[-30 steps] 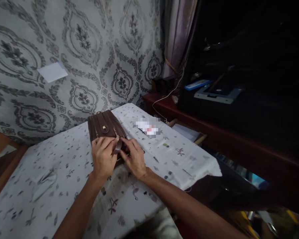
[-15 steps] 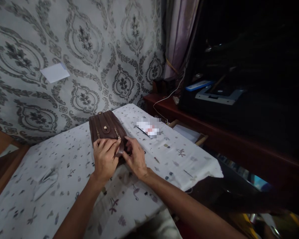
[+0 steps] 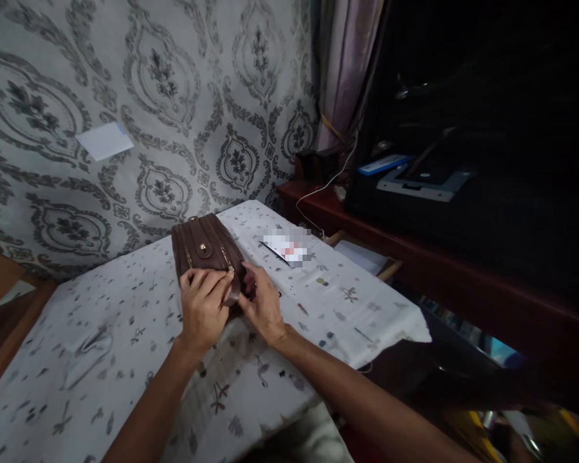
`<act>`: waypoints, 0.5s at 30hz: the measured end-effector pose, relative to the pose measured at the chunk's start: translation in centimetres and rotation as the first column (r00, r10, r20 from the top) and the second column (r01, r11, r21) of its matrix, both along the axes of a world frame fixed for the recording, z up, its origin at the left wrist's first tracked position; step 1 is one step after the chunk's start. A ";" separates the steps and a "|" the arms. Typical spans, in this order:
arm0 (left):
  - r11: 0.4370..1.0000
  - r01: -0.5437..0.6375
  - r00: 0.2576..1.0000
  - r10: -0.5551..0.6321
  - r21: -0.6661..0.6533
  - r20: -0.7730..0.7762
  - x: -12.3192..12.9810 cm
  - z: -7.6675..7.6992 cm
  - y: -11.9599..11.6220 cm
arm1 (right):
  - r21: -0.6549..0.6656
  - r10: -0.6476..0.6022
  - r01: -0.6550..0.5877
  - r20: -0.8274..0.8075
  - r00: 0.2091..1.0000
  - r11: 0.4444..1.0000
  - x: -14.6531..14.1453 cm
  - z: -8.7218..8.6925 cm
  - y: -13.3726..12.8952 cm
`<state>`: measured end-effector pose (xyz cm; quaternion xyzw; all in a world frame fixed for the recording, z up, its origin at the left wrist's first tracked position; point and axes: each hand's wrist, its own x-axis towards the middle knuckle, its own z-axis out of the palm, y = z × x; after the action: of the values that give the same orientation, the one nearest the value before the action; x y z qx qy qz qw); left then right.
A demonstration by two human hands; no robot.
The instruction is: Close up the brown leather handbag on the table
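Note:
A brown leather handbag (image 3: 203,233) with gold zippers and a metal snap on a tab lies on the patterned tablecloth (image 3: 139,289). My left hand (image 3: 204,302) is closed over its near end, fingers curled on the leather by a zipper end. My right hand (image 3: 264,305) grips the near right corner, its thumb at a small brown loop (image 3: 232,292) that sticks out between the two hands. The right fingertips are partly hidden against the bag's side.
A phone-like flat item (image 3: 287,249), its face pixelated, lies right of the bag. A crumpled grey cloth (image 3: 89,354) is on the left. Beyond the table's right edge stand an open drawer (image 3: 361,257) and a dark red cabinet (image 3: 415,270) with a large black screen (image 3: 487,96).
Almost nothing differs. Both hands keep their places on the bag, and the view has shifted very slightly.

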<state>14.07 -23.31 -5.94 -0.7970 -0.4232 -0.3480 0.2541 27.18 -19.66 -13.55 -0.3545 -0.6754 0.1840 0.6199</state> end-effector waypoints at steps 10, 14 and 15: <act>1.000 -0.010 1.000 0.010 0.000 -0.026 -0.2 -0.3 -0.2 | -0.030 0.006 -0.006 -0.003 1.000 1.000 0.0 0.0 -0.1; 1.000 -0.012 1.000 0.012 0.007 -0.027 -0.1 -0.5 -0.3 | -0.046 0.017 -0.017 0.003 1.000 0.999 0.0 0.1 -0.1; 1.000 -0.012 1.000 0.012 0.006 -0.027 -0.1 -0.5 -0.4 | -0.046 0.016 -0.016 0.000 1.000 0.999 0.0 0.1 -0.1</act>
<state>13.96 -23.67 -6.41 -0.7982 -0.4235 -0.3370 0.2643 27.20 -19.78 -13.47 -0.3632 -0.6741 0.2041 0.6100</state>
